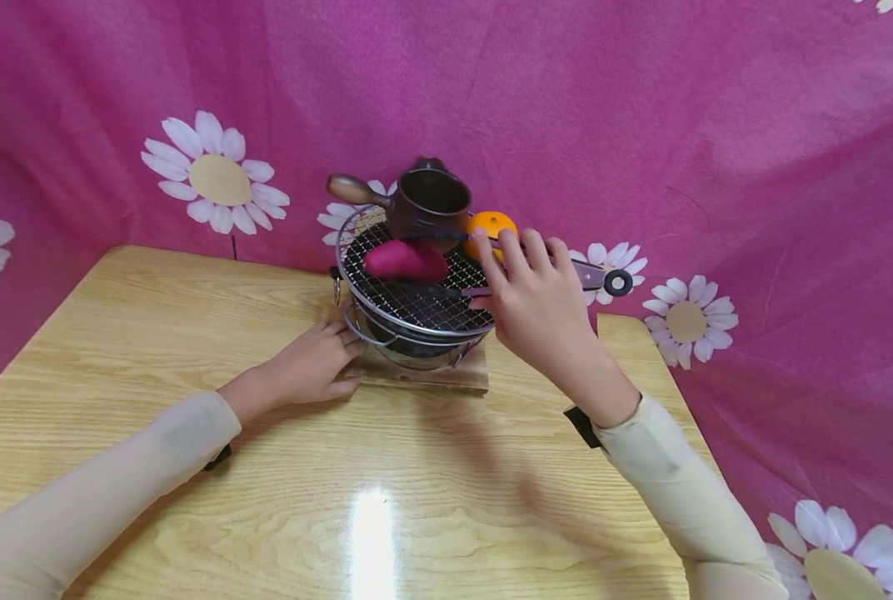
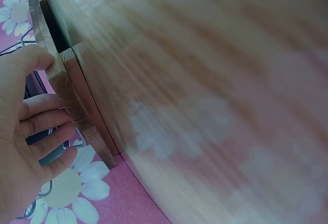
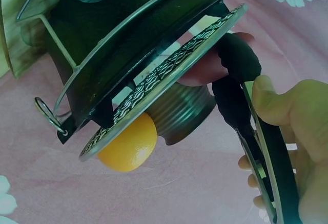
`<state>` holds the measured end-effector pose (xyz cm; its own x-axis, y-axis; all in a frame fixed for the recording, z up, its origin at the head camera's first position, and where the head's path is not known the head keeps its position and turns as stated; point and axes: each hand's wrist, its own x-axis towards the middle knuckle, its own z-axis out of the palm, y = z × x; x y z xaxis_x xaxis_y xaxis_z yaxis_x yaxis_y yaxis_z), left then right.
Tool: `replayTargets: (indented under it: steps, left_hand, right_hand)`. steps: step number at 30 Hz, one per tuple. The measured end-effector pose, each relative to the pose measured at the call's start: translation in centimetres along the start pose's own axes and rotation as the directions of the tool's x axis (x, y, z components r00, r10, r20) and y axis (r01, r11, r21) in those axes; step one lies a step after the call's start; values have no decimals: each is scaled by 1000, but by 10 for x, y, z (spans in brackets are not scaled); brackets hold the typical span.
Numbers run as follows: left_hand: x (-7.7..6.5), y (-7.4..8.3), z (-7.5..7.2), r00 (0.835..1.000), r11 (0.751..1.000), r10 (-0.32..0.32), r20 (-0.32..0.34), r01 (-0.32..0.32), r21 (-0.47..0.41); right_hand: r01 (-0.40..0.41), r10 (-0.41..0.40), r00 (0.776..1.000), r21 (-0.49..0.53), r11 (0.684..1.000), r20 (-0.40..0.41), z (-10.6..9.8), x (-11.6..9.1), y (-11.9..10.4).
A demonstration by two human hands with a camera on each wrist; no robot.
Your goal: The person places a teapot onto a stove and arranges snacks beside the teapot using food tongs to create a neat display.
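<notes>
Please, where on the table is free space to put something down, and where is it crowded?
Free: the wooden table left of the left hand, and the near part between both sleeves. Crowded: the grill mesh, holding sweet potato, pot, orange.

The desk (image 1: 192, 333) is pale wood with clear grain under a glossy finish that throws back a bright glare. The board (image 1: 424, 379) under the stove is darker, matt wood. The grill mesh (image 1: 416, 292) and its wire frame are shiny bare metal. The pot (image 1: 427, 204) looks like matt brown earthenware with a smooth wooden handle. The tongs (image 1: 536, 271) have polished metal arms and black matt tips. The orange (image 1: 491, 227) has a glossy, dimpled peel. The backdrop (image 1: 641, 125) is soft pink cloth with printed daisies.
</notes>
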<state>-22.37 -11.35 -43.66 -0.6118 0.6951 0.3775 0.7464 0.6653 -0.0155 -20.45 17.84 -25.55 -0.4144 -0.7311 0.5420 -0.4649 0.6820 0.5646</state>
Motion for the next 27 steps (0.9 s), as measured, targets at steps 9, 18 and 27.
replayTargets:
  steps: [9,18,27]
  left_hand:
    - [0,-1,0,1000,1000,-4,8,4,15]
    - [0,0,0,1000,1000,-2,2,2,15]
    - [-1,0,-1,1000,1000,-6,5,6,10]
  right_hand:
    - [-2,2,1000,-8,1000,-1,2,5,-2]
    - [-13,13,1000,7,1000,16,5,7,-6]
    - [-22,21,999,19,1000,32,8,7,-7]
